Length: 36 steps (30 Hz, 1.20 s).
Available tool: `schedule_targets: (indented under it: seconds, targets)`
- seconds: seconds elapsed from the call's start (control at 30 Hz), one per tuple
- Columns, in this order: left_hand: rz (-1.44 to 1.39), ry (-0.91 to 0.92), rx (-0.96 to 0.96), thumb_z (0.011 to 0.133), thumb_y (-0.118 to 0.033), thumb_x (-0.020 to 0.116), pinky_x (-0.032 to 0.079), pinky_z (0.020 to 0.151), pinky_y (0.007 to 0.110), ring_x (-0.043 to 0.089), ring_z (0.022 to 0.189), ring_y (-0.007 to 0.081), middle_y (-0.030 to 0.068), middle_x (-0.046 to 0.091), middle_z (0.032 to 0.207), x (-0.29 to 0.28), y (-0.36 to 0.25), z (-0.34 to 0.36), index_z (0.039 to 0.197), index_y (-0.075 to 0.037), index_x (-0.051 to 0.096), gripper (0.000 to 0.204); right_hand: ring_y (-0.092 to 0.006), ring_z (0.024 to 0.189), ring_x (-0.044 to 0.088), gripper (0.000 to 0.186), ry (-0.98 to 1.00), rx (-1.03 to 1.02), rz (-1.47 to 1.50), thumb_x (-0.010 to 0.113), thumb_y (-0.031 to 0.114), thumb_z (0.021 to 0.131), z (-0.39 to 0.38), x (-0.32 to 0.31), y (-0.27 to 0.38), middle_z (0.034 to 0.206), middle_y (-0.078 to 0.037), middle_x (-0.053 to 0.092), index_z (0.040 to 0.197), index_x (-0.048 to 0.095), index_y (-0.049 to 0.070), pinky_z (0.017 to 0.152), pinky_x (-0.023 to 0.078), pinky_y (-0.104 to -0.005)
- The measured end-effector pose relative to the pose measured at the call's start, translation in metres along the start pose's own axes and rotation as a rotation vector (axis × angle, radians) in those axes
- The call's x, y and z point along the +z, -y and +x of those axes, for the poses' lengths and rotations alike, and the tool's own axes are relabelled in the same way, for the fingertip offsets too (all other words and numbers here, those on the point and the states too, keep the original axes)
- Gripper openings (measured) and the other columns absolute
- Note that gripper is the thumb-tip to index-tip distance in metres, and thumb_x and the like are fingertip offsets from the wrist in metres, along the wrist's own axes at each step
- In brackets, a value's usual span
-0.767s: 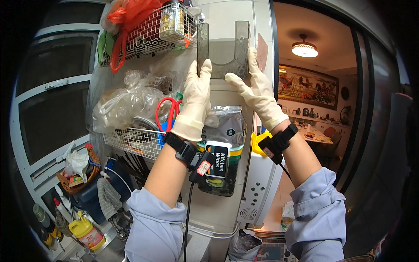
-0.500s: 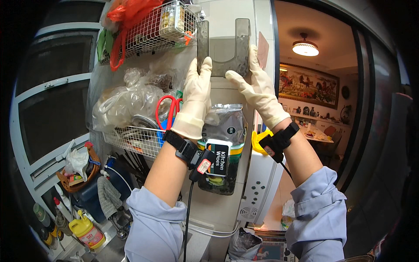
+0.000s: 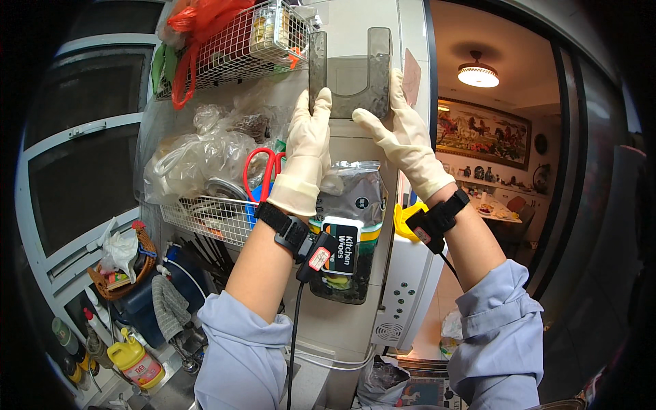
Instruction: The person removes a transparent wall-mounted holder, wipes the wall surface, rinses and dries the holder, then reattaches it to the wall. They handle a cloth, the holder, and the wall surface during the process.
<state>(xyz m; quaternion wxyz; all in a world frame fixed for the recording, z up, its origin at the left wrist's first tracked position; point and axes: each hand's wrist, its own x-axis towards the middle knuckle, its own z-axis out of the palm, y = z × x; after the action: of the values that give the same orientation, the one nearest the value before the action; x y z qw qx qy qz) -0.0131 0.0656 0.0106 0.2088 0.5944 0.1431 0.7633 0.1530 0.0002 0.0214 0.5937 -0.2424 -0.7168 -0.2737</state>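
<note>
A smoky grey translucent plastic holder [image 3: 355, 106] with a U-shaped cut-out in its front is up against the tiled wall, between my two hands. Both hands wear cream rubber gloves. My left hand [image 3: 307, 143] holds the holder's lower left side, its thumb along the front and part of its fingers hidden. On the other side my right hand [image 3: 408, 147] grips the lower right, with fingers up the side and the thumb at the bottom corner. Below them a pack of kitchen wipes [image 3: 347, 249] rests upright against the wall, partly covered by my left wrist strap.
White wire baskets [image 3: 205, 222] on the left hold clear plastic bags [image 3: 198, 160] and red-handled scissors [image 3: 263, 174]. A red bag [image 3: 201, 20] hangs above. A yellow bottle [image 3: 137, 361] stands lower left. To the right, a doorway opens on a room with a table [image 3: 495, 210].
</note>
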Motion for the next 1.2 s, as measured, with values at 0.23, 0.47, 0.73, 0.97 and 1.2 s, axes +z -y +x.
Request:
schedule_targets:
  seconds: [0.23,0.47,0.73,0.97,1.2]
  targets:
    - [0.093,-0.026,-0.056,0.091,-0.063,0.056,0.041,0.104,0.04,0.051,0.128,0.0338,0.0187,0.053,0.141,0.0,0.001,0.004,0.147,-0.01,0.041,0.079,-0.0398,0.102,0.064,0.101,-0.019,-0.011,0.008,0.072,0.052,0.082,-0.001,-0.001,0.003,0.116,-0.028,0.063,0.152,0.022,0.0,0.092,0.049,-0.0407]
    - [0.29,-0.13,0.151,0.097,-0.036,0.056,0.042,0.104,0.039,0.052,0.127,0.0338,0.0184,0.051,0.142,0.008,-0.025,-0.006,0.149,-0.019,0.04,0.057,-0.0393,0.106,0.064,0.099,-0.029,-0.02,-0.003,0.072,0.051,0.082,-0.001,-0.001,0.004,0.122,-0.028,0.062,0.152,0.024,0.0,0.094,0.048,-0.0405]
    - [0.532,-0.159,0.412,0.097,-0.018,0.056,0.048,0.094,0.035,0.059,0.109,0.0276,0.0146,0.057,0.129,0.01,-0.03,-0.006,0.148,-0.021,0.043,0.053,-0.0373,0.123,0.055,0.092,-0.04,-0.07,-0.006,0.065,0.056,0.086,0.006,-0.006,-0.004,0.134,-0.029,0.053,0.147,0.033,-0.005,0.104,0.042,-0.0377]
    - [0.903,-0.201,0.52,0.092,-0.027,0.065,0.046,0.096,0.041,0.056,0.108,0.0315,0.0137,0.056,0.123,0.0,-0.045,-0.005,0.13,-0.02,0.059,0.04,-0.0273,0.095,0.065,0.062,-0.058,-0.013,0.07,0.07,0.045,0.085,0.015,-0.021,0.007,0.103,-0.017,0.067,0.126,0.057,-0.001,0.084,0.049,-0.0342]
    - [0.973,-0.042,0.494,0.088,-0.021,0.067,0.046,0.095,0.043,0.054,0.111,0.0355,0.015,0.054,0.122,-0.013,-0.068,-0.003,0.129,-0.015,0.058,0.042,-0.0244,0.083,0.063,0.059,-0.159,-0.055,-0.038,0.072,0.047,0.083,0.019,-0.018,0.009,0.091,-0.013,0.065,0.115,0.062,-0.002,0.076,0.05,-0.0337]
